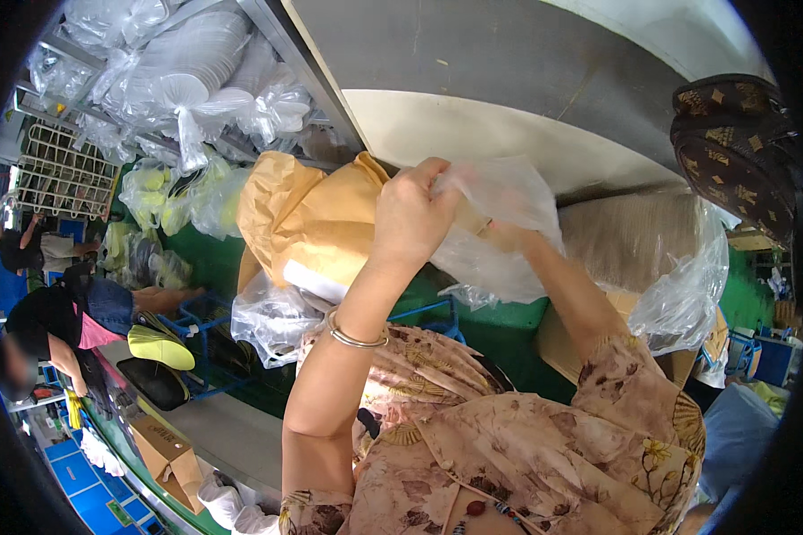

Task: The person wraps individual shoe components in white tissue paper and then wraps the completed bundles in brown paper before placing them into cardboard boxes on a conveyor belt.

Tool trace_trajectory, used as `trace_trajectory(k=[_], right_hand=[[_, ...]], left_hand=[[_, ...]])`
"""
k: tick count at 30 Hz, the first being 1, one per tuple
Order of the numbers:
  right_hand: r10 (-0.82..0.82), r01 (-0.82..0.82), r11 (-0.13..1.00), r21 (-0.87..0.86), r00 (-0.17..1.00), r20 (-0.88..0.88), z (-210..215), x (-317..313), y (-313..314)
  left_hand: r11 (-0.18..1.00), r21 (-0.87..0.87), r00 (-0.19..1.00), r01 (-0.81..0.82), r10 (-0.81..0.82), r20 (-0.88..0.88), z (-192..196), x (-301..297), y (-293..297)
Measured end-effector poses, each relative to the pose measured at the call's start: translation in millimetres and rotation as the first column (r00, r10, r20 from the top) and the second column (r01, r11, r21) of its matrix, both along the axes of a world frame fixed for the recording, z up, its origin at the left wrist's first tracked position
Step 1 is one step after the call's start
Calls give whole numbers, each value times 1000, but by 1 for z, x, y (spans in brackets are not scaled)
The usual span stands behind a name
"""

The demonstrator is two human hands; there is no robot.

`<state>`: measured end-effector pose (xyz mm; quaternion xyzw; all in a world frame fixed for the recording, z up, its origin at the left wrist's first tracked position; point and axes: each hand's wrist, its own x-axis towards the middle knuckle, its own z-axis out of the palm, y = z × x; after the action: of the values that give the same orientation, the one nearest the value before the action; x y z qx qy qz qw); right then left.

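Observation:
A clear plastic bag hangs in front of me, crumpled and see-through. My left hand is closed on the bag's edge, thumb and fingers pinched together at its upper left. My right hand is behind or inside the film, and its fingers show only faintly through the plastic, so I cannot make out how they are bent. Just left of my left hand stands a creased brown paper sack, with a white sheet or roll at its lower edge.
To the right, a cardboard box holds a stack of brown sheets in plastic. Bagged white pieces fill a rack at upper left. A patterned dark bag hangs at upper right. A co-worker is at far left, near a yellow-green piece.

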<state>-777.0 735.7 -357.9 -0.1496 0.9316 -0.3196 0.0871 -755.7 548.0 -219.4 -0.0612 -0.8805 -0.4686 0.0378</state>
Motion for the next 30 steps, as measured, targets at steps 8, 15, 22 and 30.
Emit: trace_trajectory(k=[8, 15, 22, 30], right_hand=[[-165, 200, 978, 55, 911, -378, 23, 86, -9], [185, -53, 973, 225, 763, -620, 135, 109, 19], [-264, -52, 879, -474, 775, -574, 205, 68, 78], [114, 204, 265, -942, 964, 241, 174, 19, -62]], left_hand=[[970, -43, 966, -239, 234, -110, -2, -18, 7], [912, -378, 987, -155, 130, -93, -28, -21, -17], [902, 416, 969, 118, -195, 148, 0, 29, -76], [403, 913, 992, 70, -123, -22, 64, 151, -87]])
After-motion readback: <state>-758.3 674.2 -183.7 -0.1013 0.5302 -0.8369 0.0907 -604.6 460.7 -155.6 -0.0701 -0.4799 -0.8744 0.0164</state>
